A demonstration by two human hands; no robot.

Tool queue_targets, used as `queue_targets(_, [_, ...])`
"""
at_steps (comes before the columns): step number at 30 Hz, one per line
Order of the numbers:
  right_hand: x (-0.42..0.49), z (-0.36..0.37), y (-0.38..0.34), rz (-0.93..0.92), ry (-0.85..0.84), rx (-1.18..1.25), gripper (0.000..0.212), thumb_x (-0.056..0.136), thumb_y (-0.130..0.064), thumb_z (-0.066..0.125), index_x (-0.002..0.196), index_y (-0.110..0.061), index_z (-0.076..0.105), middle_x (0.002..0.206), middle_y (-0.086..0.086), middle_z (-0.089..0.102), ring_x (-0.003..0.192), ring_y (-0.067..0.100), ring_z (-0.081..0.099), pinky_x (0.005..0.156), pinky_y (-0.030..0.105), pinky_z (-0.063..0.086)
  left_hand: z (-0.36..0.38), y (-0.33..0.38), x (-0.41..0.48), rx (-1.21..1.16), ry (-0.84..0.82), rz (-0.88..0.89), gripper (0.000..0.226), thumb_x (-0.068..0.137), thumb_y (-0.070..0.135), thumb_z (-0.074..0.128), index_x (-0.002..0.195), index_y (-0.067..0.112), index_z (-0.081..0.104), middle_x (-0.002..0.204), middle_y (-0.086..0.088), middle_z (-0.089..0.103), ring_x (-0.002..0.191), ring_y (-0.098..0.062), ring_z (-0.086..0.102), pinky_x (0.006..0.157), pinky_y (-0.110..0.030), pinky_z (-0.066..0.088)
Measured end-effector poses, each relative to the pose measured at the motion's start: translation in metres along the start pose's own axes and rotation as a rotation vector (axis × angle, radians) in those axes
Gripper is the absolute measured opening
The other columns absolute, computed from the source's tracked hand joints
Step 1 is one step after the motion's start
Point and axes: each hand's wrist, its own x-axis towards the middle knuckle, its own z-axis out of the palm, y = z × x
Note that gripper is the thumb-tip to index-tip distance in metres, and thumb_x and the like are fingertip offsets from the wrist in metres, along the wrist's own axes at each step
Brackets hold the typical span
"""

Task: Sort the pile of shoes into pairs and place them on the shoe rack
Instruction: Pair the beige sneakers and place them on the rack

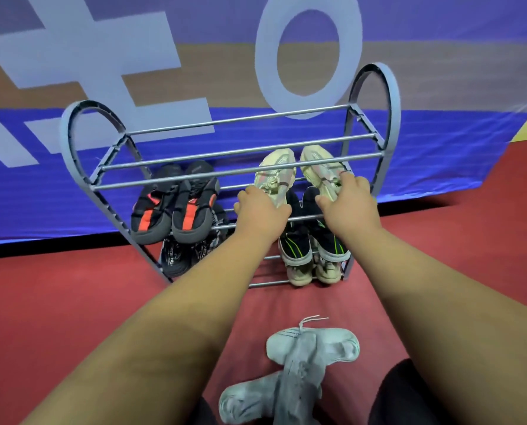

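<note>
A grey metal shoe rack [240,119] stands against the banner wall. My left hand [260,211] grips the heel of a cream sneaker [276,170] on the second tier. My right hand [349,199] grips the heel of its matching cream sneaker [316,162] beside it. A black and orange pair [176,207] sits on the same tier at the left. Below are a black pair with green stripes [313,245], a black patterned pair [176,260] and a beige pair [314,271]. Two light grey sneakers [299,366] lie crossed on the floor near me.
The floor is a red mat [72,302]. A blue banner with large pale letters [308,56] hangs right behind the rack. My dark-clothed knees [409,397] are at the bottom edge. The rack's top tier holds nothing.
</note>
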Motion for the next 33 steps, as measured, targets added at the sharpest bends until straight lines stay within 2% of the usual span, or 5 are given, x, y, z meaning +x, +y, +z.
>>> queue_targets(10, [0.044,0.04,0.009,0.031,0.091,-0.124,0.058,0.098,-0.046,0.066,0.147,-0.019,0.052,0.162,0.015,0.034,0.133,0.049,0.043,0.111,0.049,0.038,0.059,0.005,0.045,-0.093,0.067,0.005,0.082,0.086,0.051,0.076,0.136,-0.003,0.041,0.137,-0.024,0.047,0.124,-0.042,0.051,0.105,-0.046,0.046])
queue_targets(17, [0.054,0.047,0.013,0.048,0.036,-0.153,0.061,0.092,-0.042,0.07,0.145,-0.015,0.057,0.16,0.014,0.036,0.135,0.046,0.042,0.112,0.048,0.039,0.073,0.014,0.053,-0.246,-0.055,-0.058,0.078,0.081,0.044,0.079,0.132,0.002,0.036,0.136,-0.021,0.043,0.123,-0.04,0.055,0.102,-0.046,0.052])
queue_targets(25, [0.061,0.027,0.01,0.05,-0.159,-0.073,0.081,0.088,-0.022,0.064,0.163,-0.024,0.031,0.16,0.016,0.03,0.141,0.047,0.037,0.115,0.048,0.039,0.063,0.014,0.058,-0.19,-0.279,-0.007,0.097,0.053,0.046,0.079,0.138,0.009,0.049,0.126,-0.007,0.061,0.103,-0.022,0.069,0.073,-0.026,0.052])
queue_targets(29, [0.058,0.019,0.016,0.006,-0.152,-0.058,0.066,0.091,-0.02,0.061,0.156,-0.019,0.045,0.16,0.013,0.035,0.139,0.041,0.046,0.115,0.046,0.043,0.068,0.005,0.055,-0.255,-0.285,0.075,0.097,0.05,0.06,0.077,0.135,0.018,0.057,0.12,-0.001,0.07,0.104,-0.019,0.071,0.092,-0.034,0.059])
queue_targets(33, [0.051,0.013,0.018,-0.025,-0.151,-0.07,0.064,0.091,-0.025,0.063,0.153,-0.02,0.049,0.155,0.009,0.045,0.132,0.037,0.054,0.11,0.045,0.049,0.06,-0.002,0.05,-0.287,-0.319,0.116,0.084,0.071,0.044,0.089,0.14,0.015,0.05,0.131,-0.003,0.068,0.117,-0.024,0.067,0.101,-0.036,0.053])
